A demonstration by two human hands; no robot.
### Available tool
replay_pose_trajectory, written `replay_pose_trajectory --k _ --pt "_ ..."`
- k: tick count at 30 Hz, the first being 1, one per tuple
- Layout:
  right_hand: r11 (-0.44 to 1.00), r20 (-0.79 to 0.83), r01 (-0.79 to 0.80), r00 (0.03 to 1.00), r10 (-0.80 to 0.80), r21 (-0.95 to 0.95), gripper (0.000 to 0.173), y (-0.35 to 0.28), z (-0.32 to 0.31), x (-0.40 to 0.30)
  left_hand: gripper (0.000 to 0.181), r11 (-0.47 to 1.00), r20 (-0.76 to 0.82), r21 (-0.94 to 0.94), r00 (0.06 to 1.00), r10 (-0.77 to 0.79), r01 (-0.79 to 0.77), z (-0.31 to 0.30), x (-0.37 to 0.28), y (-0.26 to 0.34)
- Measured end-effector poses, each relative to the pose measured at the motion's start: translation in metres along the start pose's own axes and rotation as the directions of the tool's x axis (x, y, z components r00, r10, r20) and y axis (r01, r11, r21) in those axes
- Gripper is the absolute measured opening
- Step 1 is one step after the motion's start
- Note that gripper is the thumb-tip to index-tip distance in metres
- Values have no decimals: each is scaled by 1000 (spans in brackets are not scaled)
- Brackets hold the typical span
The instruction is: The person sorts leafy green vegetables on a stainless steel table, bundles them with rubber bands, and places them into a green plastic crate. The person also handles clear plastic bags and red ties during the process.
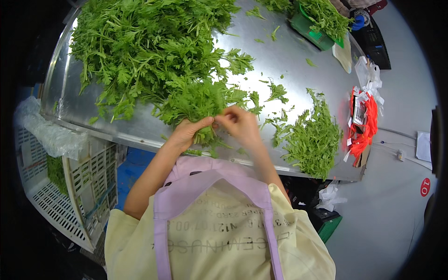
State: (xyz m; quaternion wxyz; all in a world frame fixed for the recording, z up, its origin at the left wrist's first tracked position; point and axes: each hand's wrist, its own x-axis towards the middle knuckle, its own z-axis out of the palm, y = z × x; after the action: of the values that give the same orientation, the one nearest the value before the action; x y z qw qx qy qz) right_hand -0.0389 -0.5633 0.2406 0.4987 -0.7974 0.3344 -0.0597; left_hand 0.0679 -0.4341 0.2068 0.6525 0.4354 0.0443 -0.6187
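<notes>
My left hand point(187, 132) is closed around the stems of a bunch of leafy greens point(199, 101), which look like crown daisy. The leaves point away from me, and the cut stems stick out below the hand at the table's near edge. My right hand point(242, 125) is blurred by motion, close beside the left thumb. Its fingertips are pinched at the bunch's right side; whether a leaf or stem is between them cannot be made out. Past the bunch, a large heap of the same greens point(140, 52) covers the left part of the metal table point(259, 133).
A smaller pile of greens point(311, 140) lies to the right, with loose scraps between. Farther right are red-orange strips point(365, 122) and plastic bags point(367, 75). A green tray point(308, 29) heaped with greens stands at the far right, near another person's blue-gloved hand point(358, 22). White crates point(89, 175) stand at left.
</notes>
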Motion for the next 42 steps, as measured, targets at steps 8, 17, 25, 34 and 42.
replay_pose_trajectory --k 8,17,25,34,42 --pt "966 -75 -259 963 258 -4 29 39 -37 17 23 994 -164 -109 986 -36 18 -11 9 -6" --pt "647 -512 -579 797 321 -495 37 98 -91 48 31 998 -71 61 997 -8 12 -16 9 -7" --pt "851 43 -360 927 373 382 25 62 -71 19 29 981 -2 -116 988 -157 155 -28 10 -11" --pt "962 348 -181 932 102 204 22 18 18 -3 33 991 -103 -99 990 -99 89 -18 10 -11" --pt "793 -414 -141 898 -149 -592 21 90 -46 21 31 975 -126 -212 988 -90 62 -30 17 -13"
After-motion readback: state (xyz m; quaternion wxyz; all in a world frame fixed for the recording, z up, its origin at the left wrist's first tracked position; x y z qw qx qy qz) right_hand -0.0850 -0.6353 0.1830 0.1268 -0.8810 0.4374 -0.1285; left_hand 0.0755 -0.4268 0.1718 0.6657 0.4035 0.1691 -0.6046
